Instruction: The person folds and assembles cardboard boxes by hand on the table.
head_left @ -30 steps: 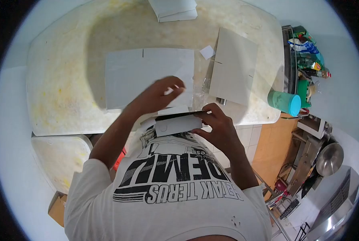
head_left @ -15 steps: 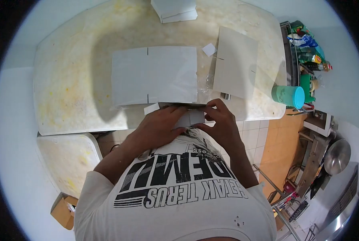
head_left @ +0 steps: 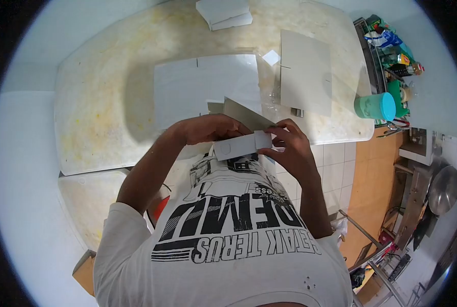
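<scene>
The card [head_left: 233, 147], white and folded, is held up just off the near edge of the worktop [head_left: 93, 105], between that edge and the shirt [head_left: 238, 225]; holding it there probably leaves room to turn it and keeps its folds close to the eye. The right hand [head_left: 293, 148] has its thumb and fingers clamped on the card's right end, thumb on the near side, likely to steady it; the left hand [head_left: 208, 129] reaches over from the left, its fingers tucked behind the pale face, and whether they grip or only press I cannot tell. A flap [head_left: 244, 115] stands tilted up behind the hands, leaning toward the far edge; it seems part of the same card.

On the worktop, a white sheet [head_left: 205, 77] lies flat toward the near edge, its closest part hidden by the left hand and the flap; a grey sheet [head_left: 306, 74] lies to its right, perhaps set aside to leave the middle free; a metal piece [head_left: 297, 112] shows at the grey sheet's near edge, maybe as a weight; a small square [head_left: 271, 57] lies between the sheets; white boxes [head_left: 226, 14] sit at the far edge, out of the hands' way; a green jar [head_left: 369, 107] lies near the right edge.
</scene>
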Demonstrator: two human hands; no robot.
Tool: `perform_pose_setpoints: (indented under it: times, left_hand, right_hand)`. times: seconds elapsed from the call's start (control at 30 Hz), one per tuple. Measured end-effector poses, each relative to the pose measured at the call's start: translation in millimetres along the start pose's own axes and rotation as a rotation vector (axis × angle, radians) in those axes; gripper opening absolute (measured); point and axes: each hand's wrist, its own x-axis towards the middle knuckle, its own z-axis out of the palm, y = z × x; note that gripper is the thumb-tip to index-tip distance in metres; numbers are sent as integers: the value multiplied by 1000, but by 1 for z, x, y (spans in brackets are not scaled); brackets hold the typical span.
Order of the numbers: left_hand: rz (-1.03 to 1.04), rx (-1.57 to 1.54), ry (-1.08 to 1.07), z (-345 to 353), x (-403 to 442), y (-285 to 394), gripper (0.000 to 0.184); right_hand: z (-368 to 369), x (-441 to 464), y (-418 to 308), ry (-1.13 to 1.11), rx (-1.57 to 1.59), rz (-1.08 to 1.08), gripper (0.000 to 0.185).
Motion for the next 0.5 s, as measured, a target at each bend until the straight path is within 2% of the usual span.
perform_pose_setpoints:
  times: [0.23,0.5]
  left_hand:
    - [123,178,-82,-15,-19,-14,51]
    - [199,286,-174,-11,-23,-21,60]
  right_hand:
    - [11,3,0,4,-2,-53,47]
    - [15,1,0,-15,-19,35,46]
